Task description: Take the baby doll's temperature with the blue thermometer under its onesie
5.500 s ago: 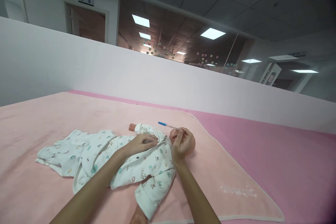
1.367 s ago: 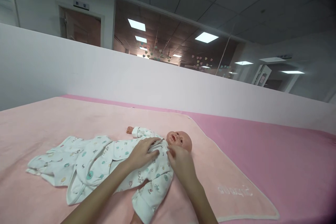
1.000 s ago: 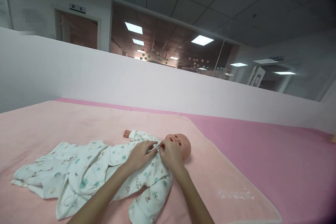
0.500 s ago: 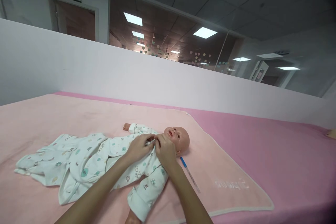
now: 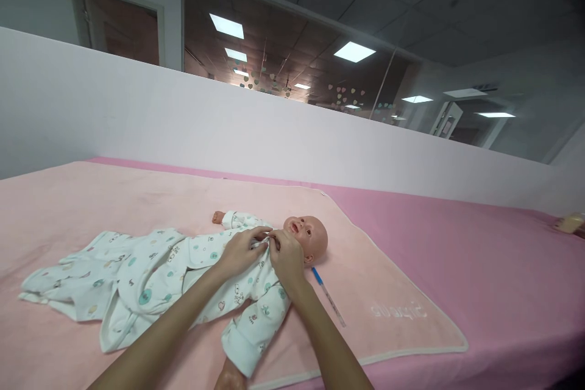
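A baby doll lies on its back on a light pink blanket, dressed in a white printed romper. Both of my hands meet at the doll's chest, just below its chin. My left hand pinches the romper's collar edge with curled fingers. My right hand grips the facing edge of the same collar. A thin thermometer with a blue tip lies on the blanket beside the doll's head, right of my right forearm.
The blanket covers a darker pink surface backed by a white partition wall. A loose white printed garment spreads to the left of the doll. A small pale object sits at the far right edge.
Five seconds ago my right hand held the thermometer by the doll's head; it now lies on the blanket. Both hands have come together on the romper's collar.
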`<state>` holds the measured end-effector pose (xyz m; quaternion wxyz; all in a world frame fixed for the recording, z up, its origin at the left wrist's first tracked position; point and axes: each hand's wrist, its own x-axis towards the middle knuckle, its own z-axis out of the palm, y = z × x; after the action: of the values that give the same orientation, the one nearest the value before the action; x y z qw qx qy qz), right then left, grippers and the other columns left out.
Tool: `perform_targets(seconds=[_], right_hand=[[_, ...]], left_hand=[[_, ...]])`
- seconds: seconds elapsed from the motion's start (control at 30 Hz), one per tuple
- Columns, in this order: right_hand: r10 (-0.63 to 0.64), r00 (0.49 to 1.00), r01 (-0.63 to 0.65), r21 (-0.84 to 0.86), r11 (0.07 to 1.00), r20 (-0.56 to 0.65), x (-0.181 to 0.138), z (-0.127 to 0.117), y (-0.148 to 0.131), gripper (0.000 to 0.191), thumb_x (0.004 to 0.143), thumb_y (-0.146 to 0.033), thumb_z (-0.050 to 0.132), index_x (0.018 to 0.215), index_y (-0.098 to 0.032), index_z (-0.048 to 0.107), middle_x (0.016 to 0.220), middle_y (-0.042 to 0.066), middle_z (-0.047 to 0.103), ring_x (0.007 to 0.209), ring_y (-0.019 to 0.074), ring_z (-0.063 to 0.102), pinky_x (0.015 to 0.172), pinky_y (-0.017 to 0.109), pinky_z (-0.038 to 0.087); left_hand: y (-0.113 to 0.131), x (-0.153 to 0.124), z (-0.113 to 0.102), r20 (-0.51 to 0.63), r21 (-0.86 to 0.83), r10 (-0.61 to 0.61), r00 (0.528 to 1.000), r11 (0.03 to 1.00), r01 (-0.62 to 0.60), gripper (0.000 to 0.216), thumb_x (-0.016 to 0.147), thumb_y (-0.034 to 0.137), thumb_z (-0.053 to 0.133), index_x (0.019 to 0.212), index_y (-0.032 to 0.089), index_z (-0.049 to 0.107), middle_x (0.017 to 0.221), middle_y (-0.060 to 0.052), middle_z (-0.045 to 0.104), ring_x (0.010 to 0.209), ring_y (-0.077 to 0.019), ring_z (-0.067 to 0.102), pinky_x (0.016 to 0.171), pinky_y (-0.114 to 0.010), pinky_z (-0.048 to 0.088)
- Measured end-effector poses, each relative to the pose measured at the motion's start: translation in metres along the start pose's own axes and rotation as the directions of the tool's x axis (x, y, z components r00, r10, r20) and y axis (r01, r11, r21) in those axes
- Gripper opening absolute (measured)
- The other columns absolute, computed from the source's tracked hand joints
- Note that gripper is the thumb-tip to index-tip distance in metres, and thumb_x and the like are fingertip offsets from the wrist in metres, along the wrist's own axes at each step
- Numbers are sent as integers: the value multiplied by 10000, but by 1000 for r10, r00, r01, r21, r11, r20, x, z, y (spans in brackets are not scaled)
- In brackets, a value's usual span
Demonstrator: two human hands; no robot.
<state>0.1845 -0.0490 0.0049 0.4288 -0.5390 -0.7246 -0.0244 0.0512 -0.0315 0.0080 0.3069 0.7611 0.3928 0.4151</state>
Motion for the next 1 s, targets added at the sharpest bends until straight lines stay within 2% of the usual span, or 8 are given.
perform_targets(seconds=[0.23,0.43,0.73,1.0], right_hand=[[17,998,-20,-53,998,-63,-3,7,5,195,779,-126,419,786,-188,604,775,20,623,787,163,537,678,255,391],[-26,994,21,-51,999,-103,-3,10,5,196,757,-101,423,765,-183,601,745,30,613,746,167,534,681,272,391],[-50,995,58,96,994,-87,-4,13,8,253,742,-53,378,808,-173,591,778,43,603,750,163,544,689,269,417],[42,988,2,290,957,-145,-2,10,3,229,708,-41,410,749,-179,588,753,23,601,730,144,554,686,256,438]], left_hand=[[2,-1,-1,36,39,-43,998,998,42,318,770,351,447,1050,252,559,1000,-4,609,951,-177,549,790,-251,445],[4,-1,-2,59,81,-16,998,997,11,290,781,317,414,1018,249,567,1015,-2,603,957,-175,543,805,-255,437],[3,0,-2,66,115,15,998,993,-22,302,782,279,399,1042,238,548,1023,-6,599,958,-174,540,803,-261,430],[2,0,0,38,136,21,999,990,-26,287,781,243,403,1026,258,551,984,10,615,925,-164,553,765,-239,421]])
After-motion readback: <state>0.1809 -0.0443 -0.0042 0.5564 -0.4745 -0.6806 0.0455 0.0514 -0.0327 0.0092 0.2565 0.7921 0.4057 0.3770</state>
